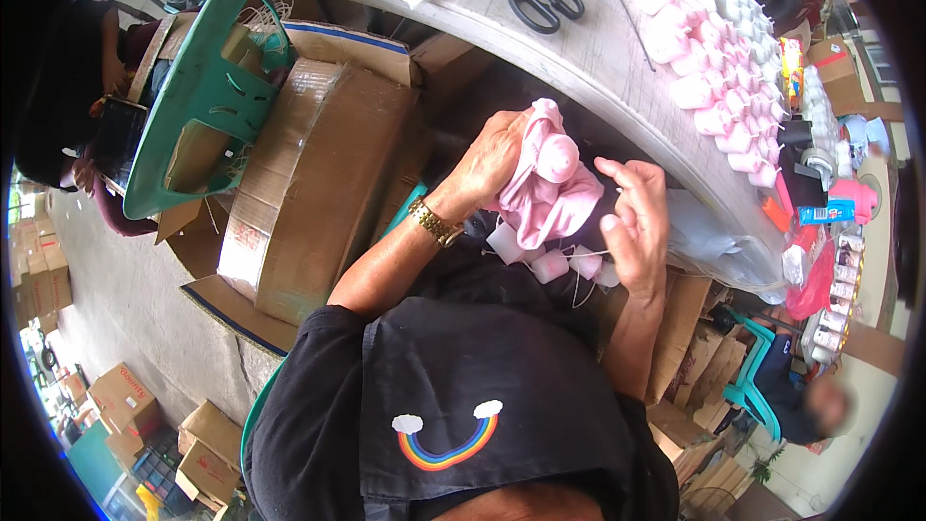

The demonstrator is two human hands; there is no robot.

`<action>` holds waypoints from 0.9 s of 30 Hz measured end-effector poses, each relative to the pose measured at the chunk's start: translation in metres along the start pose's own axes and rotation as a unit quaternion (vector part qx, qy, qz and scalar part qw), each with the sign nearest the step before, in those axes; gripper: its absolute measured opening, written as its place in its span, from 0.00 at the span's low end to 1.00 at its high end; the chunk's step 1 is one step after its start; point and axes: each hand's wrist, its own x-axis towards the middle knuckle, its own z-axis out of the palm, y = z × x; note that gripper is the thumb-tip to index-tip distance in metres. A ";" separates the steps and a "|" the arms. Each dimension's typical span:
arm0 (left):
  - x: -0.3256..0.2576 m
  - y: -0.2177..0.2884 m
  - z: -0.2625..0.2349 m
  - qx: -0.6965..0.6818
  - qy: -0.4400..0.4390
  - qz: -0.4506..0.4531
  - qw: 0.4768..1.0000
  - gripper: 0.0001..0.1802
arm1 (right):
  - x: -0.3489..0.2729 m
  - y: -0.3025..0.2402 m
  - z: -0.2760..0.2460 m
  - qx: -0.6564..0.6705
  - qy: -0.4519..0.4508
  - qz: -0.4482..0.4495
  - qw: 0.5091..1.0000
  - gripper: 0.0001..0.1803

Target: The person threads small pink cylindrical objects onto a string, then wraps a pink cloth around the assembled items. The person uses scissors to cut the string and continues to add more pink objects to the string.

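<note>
Pink cloth bundle (545, 188) sits above the person's lap, near the white table (598, 58) edge. Left hand (494, 156) fingers clamped on its top; right hand (635, 222) beside it, fingers loosely curled, pinching thin thread. Scissors (545, 0) lie far off.

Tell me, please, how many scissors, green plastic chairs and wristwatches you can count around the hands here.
Black scissors on the table: 1
Green plastic chair on the cardboard boxes: 1
Gold wristwatch on the left hand, which grips the pink cloth: 1
Total: 3
</note>
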 end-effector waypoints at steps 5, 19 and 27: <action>0.003 -0.020 0.013 -0.044 -0.070 -0.026 0.996 0.18 | 0.008 -0.008 0.024 -0.022 0.024 -0.046 0.998 0.29; -0.010 0.040 0.001 0.303 -0.148 0.112 0.935 0.37 | 0.005 0.030 0.023 0.498 0.035 0.252 0.829 0.23; -0.009 0.029 0.017 0.111 -0.130 0.136 0.976 0.34 | -0.001 0.004 0.010 0.361 -0.031 0.241 0.900 0.31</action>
